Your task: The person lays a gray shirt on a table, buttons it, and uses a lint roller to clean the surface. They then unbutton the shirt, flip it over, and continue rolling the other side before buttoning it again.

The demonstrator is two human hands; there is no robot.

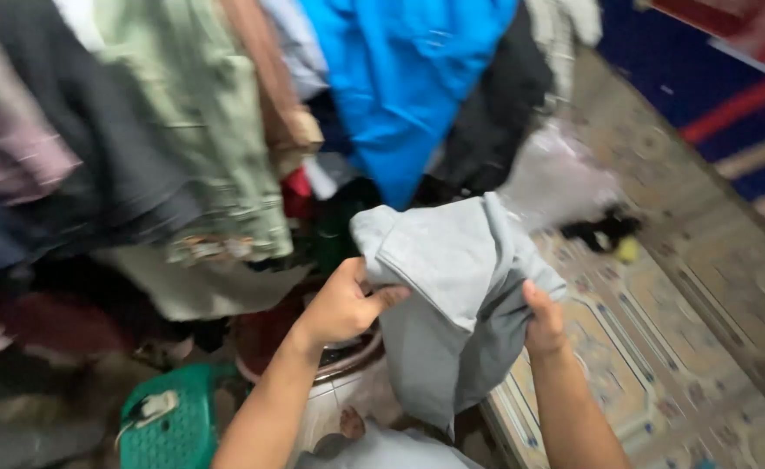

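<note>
A grey garment (pixel 452 295) hangs in front of me, held up by both hands. My left hand (pixel 343 304) grips its left edge near the top. Over on the other side, my right hand (pixel 545 323) pinches the right edge, with the cloth bunched between the two. The lower part of the garment droops toward my lap. Behind it hang several clothes, among them a bright blue garment (pixel 408 87) and a pale green one (pixel 200 122).
Dark and pink clothes (pixel 26 156) crowd the left. A green plastic stool (pixel 169 421) stands at the lower left beside a round pot-like vessel (pixel 347 360). A patterned mat (pixel 660 347) covers the floor on the right, with a small dark object (pixel 604 230) on it.
</note>
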